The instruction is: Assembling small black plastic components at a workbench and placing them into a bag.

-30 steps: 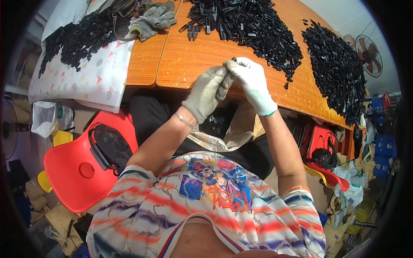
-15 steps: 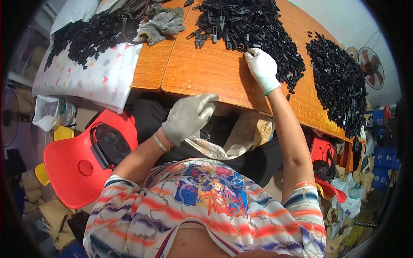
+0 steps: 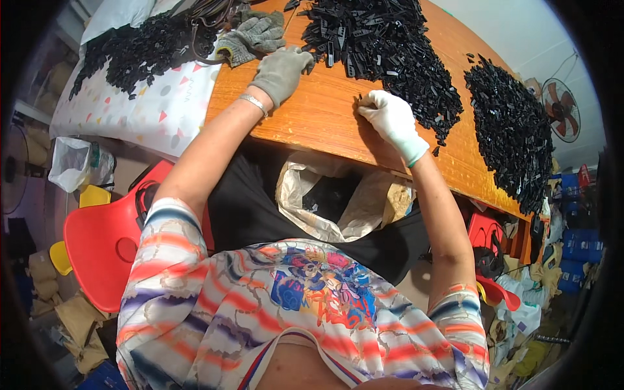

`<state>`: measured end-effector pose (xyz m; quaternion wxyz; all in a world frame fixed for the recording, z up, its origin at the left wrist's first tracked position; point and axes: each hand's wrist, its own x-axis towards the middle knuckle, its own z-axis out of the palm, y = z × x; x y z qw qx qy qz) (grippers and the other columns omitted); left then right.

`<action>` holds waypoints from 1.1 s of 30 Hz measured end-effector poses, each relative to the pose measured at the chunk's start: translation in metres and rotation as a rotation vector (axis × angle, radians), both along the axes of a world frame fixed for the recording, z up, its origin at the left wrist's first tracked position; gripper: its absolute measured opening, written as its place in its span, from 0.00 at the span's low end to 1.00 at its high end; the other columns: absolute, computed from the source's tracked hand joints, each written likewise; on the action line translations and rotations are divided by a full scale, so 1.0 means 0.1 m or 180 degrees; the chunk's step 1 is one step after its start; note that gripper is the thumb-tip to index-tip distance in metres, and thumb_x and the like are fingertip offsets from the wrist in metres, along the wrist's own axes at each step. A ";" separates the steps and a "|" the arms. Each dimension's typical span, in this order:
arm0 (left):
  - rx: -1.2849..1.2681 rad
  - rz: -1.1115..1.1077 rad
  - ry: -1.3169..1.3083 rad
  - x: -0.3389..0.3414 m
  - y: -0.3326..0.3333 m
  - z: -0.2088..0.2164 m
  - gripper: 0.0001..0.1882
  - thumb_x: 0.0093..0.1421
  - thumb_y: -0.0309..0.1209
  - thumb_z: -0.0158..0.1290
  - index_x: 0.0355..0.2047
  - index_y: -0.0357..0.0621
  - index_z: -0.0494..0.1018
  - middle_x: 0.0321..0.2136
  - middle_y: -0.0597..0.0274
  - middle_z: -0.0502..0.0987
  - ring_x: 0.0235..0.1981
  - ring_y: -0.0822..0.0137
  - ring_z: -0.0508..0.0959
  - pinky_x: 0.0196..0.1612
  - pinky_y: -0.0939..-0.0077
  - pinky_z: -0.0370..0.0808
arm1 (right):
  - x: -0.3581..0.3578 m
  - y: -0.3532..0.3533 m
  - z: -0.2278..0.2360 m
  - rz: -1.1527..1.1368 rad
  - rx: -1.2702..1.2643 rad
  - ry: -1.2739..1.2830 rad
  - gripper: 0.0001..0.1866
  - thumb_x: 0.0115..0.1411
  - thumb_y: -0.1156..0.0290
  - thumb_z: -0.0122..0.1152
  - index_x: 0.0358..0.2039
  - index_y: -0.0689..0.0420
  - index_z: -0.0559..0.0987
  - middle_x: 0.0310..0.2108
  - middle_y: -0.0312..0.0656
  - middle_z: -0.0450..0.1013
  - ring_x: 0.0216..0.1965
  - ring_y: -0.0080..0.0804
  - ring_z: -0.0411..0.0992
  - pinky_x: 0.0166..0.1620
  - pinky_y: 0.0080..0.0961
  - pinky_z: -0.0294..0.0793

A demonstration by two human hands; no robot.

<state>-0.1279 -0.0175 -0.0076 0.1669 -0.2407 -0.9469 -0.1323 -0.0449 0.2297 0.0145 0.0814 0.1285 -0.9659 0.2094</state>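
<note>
My left hand (image 3: pixel 283 73), in a grey glove, lies at the left edge of a pile of black plastic pieces (image 3: pixel 374 39). Its fingers are curled at a black piece there, partly hidden by the glove. Over the bare wood in front of the pile, my right hand (image 3: pixel 391 122) wears a white glove. Thumb and forefinger are pinched together, with a small dark bit of a black plastic piece (image 3: pixel 360 98) showing at the tips. Between my knees, below the table edge, an opened sack (image 3: pixel 296 195) has dark contents.
More black pieces form a heap (image 3: pixel 507 123) on the right of the wooden table (image 3: pixel 312 123) and another (image 3: pixel 140 55) on a patterned sheet (image 3: pixel 156 117) at left. Spare knitted gloves (image 3: pixel 253 36) lie beyond my left hand. Red chairs (image 3: pixel 97 260) and a fan (image 3: pixel 560 110) stand around.
My left hand has gone from above my lap forward to the pile's left edge. The right hand has drawn slightly back and left from the pile, a small black piece at its fingertips.
</note>
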 end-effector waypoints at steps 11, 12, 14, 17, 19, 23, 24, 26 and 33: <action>0.0178 -0.0421 -0.0395 0.48 0.11 0.03 0.07 0.58 0.29 0.51 0.38 0.46 0.74 0.35 0.58 0.76 0.41 0.55 0.76 0.43 0.61 0.74 | 0.15 0.12 -0.01 -0.0831 -0.0765 -0.0133 0.12 0.57 0.59 0.61 0.34 0.53 0.82 0.32 0.44 0.79 0.35 0.38 0.77 0.39 0.30 0.74; 0.0381 -0.0480 -0.0246 0.50 0.10 0.01 0.08 0.58 0.29 0.51 0.38 0.46 0.74 0.34 0.58 0.76 0.41 0.55 0.75 0.43 0.62 0.74 | 0.15 0.05 0.03 -0.0822 -0.0773 -0.0138 0.12 0.57 0.59 0.61 0.34 0.53 0.82 0.32 0.44 0.79 0.35 0.38 0.77 0.39 0.30 0.74; 0.0583 -0.0531 -0.0091 0.49 0.08 -0.01 0.08 0.58 0.29 0.51 0.39 0.46 0.74 0.34 0.58 0.76 0.41 0.55 0.75 0.43 0.62 0.74 | 0.15 -0.05 0.16 -0.0849 -0.0137 -0.0798 0.14 0.56 0.56 0.61 0.32 0.54 0.82 0.31 0.45 0.78 0.35 0.39 0.77 0.39 0.32 0.73; 0.0313 -0.0593 -0.0104 0.43 0.08 0.03 0.08 0.58 0.30 0.52 0.39 0.47 0.75 0.36 0.59 0.75 0.42 0.56 0.75 0.43 0.62 0.74 | 0.14 -0.08 0.09 -0.0808 0.0067 -0.0582 0.13 0.54 0.57 0.62 0.30 0.53 0.82 0.29 0.46 0.78 0.33 0.42 0.77 0.38 0.33 0.73; -0.0024 -0.0591 -0.0130 0.43 0.13 0.07 0.07 0.56 0.32 0.55 0.37 0.51 0.76 0.38 0.58 0.74 0.43 0.55 0.75 0.42 0.58 0.75 | 0.12 -0.10 0.09 -0.0830 0.0149 -0.0562 0.12 0.54 0.58 0.62 0.29 0.53 0.82 0.29 0.47 0.78 0.34 0.43 0.77 0.39 0.35 0.74; -0.0151 -0.0681 -0.0012 0.46 0.15 0.11 0.09 0.56 0.34 0.55 0.37 0.48 0.75 0.36 0.59 0.73 0.42 0.56 0.74 0.42 0.60 0.74 | 0.04 -0.07 0.00 -0.0663 0.0444 -0.0218 0.08 0.52 0.64 0.63 0.26 0.55 0.80 0.29 0.48 0.77 0.33 0.47 0.76 0.38 0.37 0.74; -0.0145 -0.0681 -0.0015 0.46 0.16 0.11 0.09 0.56 0.34 0.55 0.37 0.48 0.75 0.36 0.59 0.73 0.42 0.56 0.74 0.42 0.60 0.74 | 0.02 -0.05 -0.02 -0.0559 0.0607 -0.0052 0.08 0.51 0.66 0.65 0.25 0.56 0.78 0.29 0.48 0.76 0.33 0.48 0.76 0.38 0.36 0.73; -0.0116 -0.0550 -0.0364 0.47 0.17 0.13 0.11 0.55 0.34 0.56 0.37 0.45 0.74 0.35 0.58 0.74 0.42 0.55 0.74 0.43 0.59 0.73 | 0.02 -0.03 -0.05 -0.0570 0.0672 -0.0059 0.07 0.51 0.68 0.64 0.25 0.57 0.78 0.29 0.49 0.76 0.34 0.48 0.76 0.38 0.37 0.73; 0.0765 -0.0486 -0.0565 0.50 0.14 0.04 0.11 0.55 0.32 0.57 0.36 0.43 0.73 0.34 0.54 0.76 0.39 0.52 0.76 0.44 0.60 0.73 | 0.09 0.10 -0.04 -0.0353 -0.0555 -0.0321 0.09 0.53 0.73 0.58 0.36 0.57 0.79 0.32 0.50 0.77 0.36 0.45 0.76 0.41 0.34 0.74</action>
